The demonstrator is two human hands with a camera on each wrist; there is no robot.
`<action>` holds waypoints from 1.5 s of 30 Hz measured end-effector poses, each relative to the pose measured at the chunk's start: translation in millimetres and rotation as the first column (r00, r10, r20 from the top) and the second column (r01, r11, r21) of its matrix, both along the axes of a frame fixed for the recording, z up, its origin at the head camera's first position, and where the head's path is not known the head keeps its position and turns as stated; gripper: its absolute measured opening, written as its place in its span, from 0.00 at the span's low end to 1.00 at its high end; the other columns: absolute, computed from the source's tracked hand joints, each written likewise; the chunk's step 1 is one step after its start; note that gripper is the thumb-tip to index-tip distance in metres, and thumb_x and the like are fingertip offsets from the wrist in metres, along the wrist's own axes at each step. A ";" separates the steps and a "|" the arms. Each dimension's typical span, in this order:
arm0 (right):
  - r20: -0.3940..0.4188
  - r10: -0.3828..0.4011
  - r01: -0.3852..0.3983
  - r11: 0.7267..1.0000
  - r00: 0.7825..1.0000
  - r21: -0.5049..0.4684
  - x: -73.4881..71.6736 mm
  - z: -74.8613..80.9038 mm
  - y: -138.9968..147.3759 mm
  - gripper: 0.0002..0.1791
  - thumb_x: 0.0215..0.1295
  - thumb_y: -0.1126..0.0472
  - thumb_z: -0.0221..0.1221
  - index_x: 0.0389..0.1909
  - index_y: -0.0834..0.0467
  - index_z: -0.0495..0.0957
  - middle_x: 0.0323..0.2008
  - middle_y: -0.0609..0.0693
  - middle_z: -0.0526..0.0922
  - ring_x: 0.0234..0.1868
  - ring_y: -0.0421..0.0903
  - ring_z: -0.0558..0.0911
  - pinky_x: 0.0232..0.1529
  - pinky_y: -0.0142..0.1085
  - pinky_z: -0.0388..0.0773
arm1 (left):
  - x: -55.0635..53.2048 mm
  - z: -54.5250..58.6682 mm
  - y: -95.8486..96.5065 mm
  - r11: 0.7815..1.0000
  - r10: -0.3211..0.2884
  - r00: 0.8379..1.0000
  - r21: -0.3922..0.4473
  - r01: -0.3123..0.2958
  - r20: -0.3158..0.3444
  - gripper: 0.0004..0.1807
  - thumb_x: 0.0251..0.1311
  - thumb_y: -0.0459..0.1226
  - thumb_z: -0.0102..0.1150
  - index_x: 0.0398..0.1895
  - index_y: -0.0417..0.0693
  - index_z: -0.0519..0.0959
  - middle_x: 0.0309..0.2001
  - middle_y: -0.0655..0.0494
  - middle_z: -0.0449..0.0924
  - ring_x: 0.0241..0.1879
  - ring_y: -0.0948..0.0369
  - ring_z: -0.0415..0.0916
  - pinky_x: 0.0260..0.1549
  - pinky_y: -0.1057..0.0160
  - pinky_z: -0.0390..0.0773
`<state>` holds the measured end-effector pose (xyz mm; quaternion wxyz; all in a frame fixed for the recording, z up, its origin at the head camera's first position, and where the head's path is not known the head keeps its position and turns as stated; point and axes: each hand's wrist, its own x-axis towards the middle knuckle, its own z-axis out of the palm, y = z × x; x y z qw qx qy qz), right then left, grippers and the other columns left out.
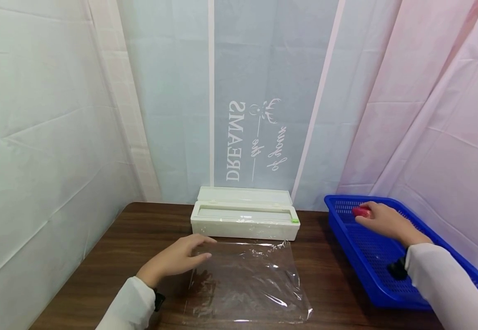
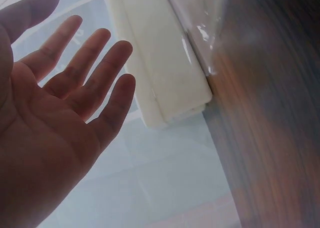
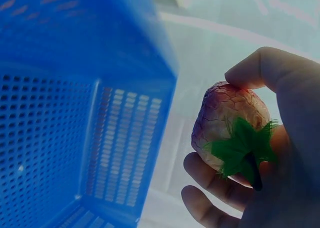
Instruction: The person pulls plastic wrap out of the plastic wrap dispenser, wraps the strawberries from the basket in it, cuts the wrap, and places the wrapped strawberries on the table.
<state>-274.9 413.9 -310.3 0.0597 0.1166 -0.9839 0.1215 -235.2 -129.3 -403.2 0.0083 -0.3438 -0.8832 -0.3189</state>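
My right hand holds a strawberry over the blue basket. Thumb and fingers curl round its wrinkled red body, and its green leafy cap faces the right wrist camera. My left hand is spread with its fingers apart and nothing in them, near the upper left edge of a clear plastic film sheet. Whether it touches the film cannot be told. The sheet lies on the table, reaching up to a white film dispenser box with its lid raised. The left wrist view shows the bare palm.
The dark wooden table carries the box at its back edge and the basket at the right. A green piece sits at the box's right end. Fabric curtains stand behind and at both sides.
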 end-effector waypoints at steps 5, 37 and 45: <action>-0.030 0.036 -0.037 0.999 0.999 -0.005 1.6 6.5 -17.8 0.34 0.61 0.47 0.57 0.56 0.71 0.67 0.32 0.56 0.77 0.27 0.45 0.71 0.25 0.38 0.70 | 0.1 -1.3 -7.2 1.000 0.030 0.999 0.007 -0.030 0.011 0.21 0.66 0.50 0.50 0.59 0.56 0.70 0.58 0.55 0.71 0.57 0.55 0.67 0.54 0.46 0.71; -0.164 0.247 -0.248 0.969 0.955 0.017 18.5 -16.7 -115.6 0.27 0.53 0.54 0.63 0.53 0.58 0.72 0.37 0.51 0.76 0.32 0.45 0.71 0.25 0.36 0.73 | 5.9 -8.6 -26.0 0.998 0.058 0.996 0.033 -0.061 0.069 0.18 0.66 0.47 0.51 0.57 0.56 0.72 0.56 0.55 0.74 0.56 0.54 0.68 0.53 0.44 0.72; -0.198 0.304 -0.305 0.952 0.932 0.022 20.9 -28.0 -128.1 0.28 0.51 0.54 0.64 0.54 0.59 0.73 0.40 0.52 0.77 0.35 0.44 0.72 0.28 0.36 0.75 | 5.7 -9.3 -23.8 0.999 0.021 0.996 0.029 -0.024 0.085 0.20 0.66 0.48 0.50 0.57 0.53 0.71 0.56 0.53 0.73 0.54 0.51 0.70 0.50 0.42 0.73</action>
